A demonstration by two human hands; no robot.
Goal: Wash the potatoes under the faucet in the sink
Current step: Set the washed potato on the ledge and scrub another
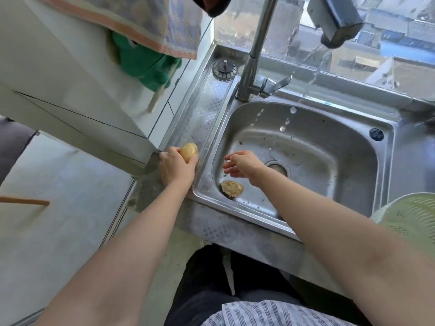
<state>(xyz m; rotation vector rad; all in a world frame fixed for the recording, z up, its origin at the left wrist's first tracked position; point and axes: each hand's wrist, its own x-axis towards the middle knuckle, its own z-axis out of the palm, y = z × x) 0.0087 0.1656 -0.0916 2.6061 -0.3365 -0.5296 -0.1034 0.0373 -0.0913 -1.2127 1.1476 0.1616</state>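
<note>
My left hand (175, 167) grips a clean yellow potato (189, 150) over the steel ledge left of the sink. My right hand (242, 164) hovers inside the steel sink (353, 147), fingers apart and empty, just above a dirty, speckled potato (231, 188) that lies on the basin floor near the front left corner. The faucet (255, 50) rises behind the basin; its spout is out of frame at the top. Water drops (287, 121) fall over the back of the basin.
A drain strainer (224, 68) sits on the ledge at the back left. A green plastic colander (412, 222) stands at the right edge. A green glove (146, 64) and a towel (131, 17) hang at the upper left. The drain (279, 169) is beside my right hand.
</note>
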